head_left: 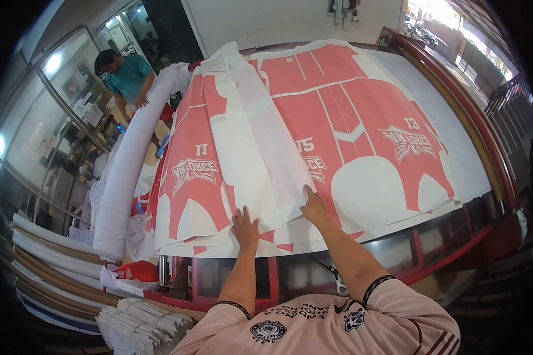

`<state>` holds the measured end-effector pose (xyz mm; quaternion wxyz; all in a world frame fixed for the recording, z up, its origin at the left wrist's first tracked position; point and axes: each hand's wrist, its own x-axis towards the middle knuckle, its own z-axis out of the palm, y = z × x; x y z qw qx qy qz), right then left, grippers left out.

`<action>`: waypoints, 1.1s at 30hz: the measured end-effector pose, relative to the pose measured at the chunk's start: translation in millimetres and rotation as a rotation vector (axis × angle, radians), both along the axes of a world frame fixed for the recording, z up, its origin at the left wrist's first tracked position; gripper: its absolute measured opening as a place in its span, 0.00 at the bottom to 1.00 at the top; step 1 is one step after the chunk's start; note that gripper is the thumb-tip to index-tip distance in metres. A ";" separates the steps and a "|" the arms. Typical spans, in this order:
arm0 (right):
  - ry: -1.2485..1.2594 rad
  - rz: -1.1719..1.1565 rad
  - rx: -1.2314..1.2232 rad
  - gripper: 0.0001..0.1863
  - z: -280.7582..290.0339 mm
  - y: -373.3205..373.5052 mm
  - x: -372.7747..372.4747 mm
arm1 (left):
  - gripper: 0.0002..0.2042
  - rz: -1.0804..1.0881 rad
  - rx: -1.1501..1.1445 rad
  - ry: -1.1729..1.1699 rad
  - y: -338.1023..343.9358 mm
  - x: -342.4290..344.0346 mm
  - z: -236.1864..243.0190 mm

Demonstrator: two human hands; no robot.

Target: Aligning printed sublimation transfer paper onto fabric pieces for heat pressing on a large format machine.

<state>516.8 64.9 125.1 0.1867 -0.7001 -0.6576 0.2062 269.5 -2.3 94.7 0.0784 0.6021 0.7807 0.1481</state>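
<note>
Large red-and-white printed sheets (302,106) lie layered across a wide red-framed machine table (266,266). My left hand (245,228) rests with fingers spread on a white strip (245,177) near the front edge. My right hand (311,207) is closed on the edge of a thin translucent white sheet (270,142), which lies folded along the middle between printed panels. Scissors (339,283) are at the front of the table, beside my right forearm.
A co-worker (121,80) stands at the back left with hands at a long white fabric roll (124,177). Stacked rolls (53,248) and paper bundles (136,325) are at the lower left. A brown roller (478,148) runs along the table's right end.
</note>
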 end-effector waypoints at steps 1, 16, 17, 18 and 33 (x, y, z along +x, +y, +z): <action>0.100 0.008 -0.060 0.42 -18.6 6.9 -0.1 | 0.34 -0.052 0.049 -0.063 3.6 -14.0 -8.6; 0.067 0.473 0.207 0.33 52.4 -110.0 -71.0 | 0.36 -0.055 0.119 0.196 -25.9 -57.0 -30.7; 0.066 0.473 0.217 0.33 55.4 -117.0 -72.6 | 0.32 -0.074 0.155 0.250 -25.0 -61.7 -31.7; 0.140 0.517 0.179 0.33 59.0 -124.1 -74.7 | 0.32 -0.072 0.165 0.252 -23.6 -67.5 -31.8; 0.940 -0.087 0.510 0.18 181.8 -18.2 -61.3 | 0.30 -0.532 0.122 -2.073 12.4 10.4 201.7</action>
